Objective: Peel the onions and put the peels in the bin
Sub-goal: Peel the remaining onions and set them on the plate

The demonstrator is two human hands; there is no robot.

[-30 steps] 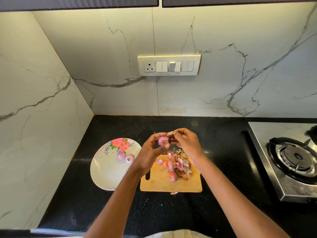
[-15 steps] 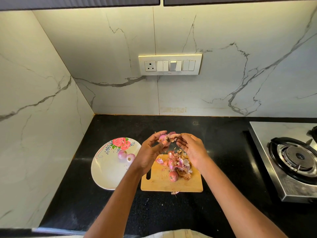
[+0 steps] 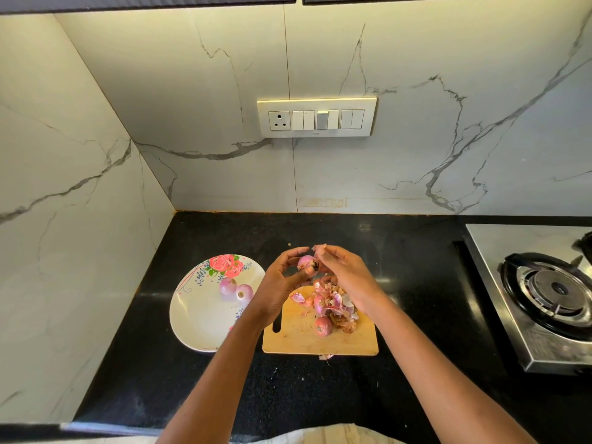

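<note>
My left hand grips a small pink onion above the far edge of the wooden cutting board. My right hand pinches a strip of peel pulled up from that onion. On the board lie a heap of loose peels and an unpeeled onion. Two peeled onions sit on the flowered white plate to the left. No bin is in view.
A steel gas stove stands at the right on the black counter. One peel scrap lies just in front of the board. Marble walls close the back and left; a switch panel is on the back wall.
The onion has been turned in my left hand, and my right hand has drawn a strip of peel up off it. Both hands stay above the board's far edge.
</note>
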